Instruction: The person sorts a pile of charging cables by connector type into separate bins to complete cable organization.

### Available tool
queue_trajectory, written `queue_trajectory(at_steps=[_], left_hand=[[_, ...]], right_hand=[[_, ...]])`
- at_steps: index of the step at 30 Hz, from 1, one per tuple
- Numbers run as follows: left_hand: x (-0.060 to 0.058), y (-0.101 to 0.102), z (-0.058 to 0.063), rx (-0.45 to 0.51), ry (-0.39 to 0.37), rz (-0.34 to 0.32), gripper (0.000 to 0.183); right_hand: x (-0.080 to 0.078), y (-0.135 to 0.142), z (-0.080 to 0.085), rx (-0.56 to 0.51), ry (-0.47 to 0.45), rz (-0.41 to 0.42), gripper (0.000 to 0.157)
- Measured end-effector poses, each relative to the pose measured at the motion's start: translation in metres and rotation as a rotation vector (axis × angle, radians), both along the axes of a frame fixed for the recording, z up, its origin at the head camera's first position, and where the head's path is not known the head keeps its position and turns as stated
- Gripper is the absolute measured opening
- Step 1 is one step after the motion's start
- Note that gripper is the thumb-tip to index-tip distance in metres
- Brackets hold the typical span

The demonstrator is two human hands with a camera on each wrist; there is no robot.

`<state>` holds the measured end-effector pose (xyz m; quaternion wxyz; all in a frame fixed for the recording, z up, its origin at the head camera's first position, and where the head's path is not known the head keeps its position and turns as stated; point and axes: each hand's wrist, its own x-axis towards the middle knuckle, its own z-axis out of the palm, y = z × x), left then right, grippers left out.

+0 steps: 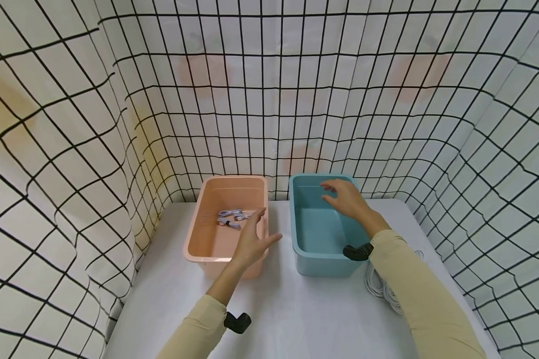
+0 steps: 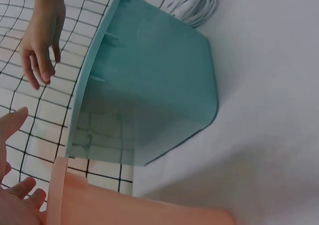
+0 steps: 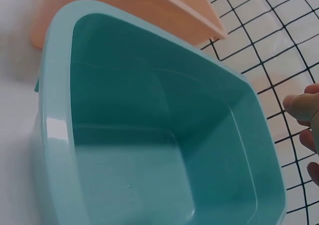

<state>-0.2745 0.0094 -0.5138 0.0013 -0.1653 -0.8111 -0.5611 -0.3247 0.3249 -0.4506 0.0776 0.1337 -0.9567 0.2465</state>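
In the head view, my left hand [image 1: 250, 243] is over the right side of a peach bin [image 1: 200, 219], thumb and fingers spread, holding nothing. Inside that bin lie several small bundled white cables [image 1: 230, 214]. My right hand [image 1: 345, 198] hovers above the far right part of a teal bin [image 1: 298, 219], its fingers loosely bent around nothing. The right wrist view shows the teal bin's bare floor [image 3: 129, 185], with the fingers [image 3: 301, 108] at the right edge. In the left wrist view, the left fingers [image 2: 22, 187] appear beside the peach rim [image 2: 57, 190].
Coiled white cables [image 1: 382, 289] lie on the white table [image 1: 296, 319] right of the teal bin, partly hidden by the right sleeve [image 1: 417, 289]. A black wire grid [image 1: 278, 89] encloses the table at the back and both sides.
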Motion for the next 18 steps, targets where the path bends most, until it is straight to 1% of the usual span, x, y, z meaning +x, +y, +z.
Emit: queue_trajectory(at_steps=[5,13,18], left_hand=[[0.001,0.01,0.002,-0.014,-0.011,-0.005,0.087],[0.001,0.022,0.002,0.01,-0.005,-0.035,0.085],[0.003,0.03,0.003,0.004,-0.019,-0.027,0.086]], right_hand=[[0.003,0.005,0.0,0.008,0.004,-0.006,0.041],[0.005,0.014,-0.005,0.014,0.022,-0.02,0.04],[0.009,0.022,-0.007,0.013,0.042,-0.028,0.04]])
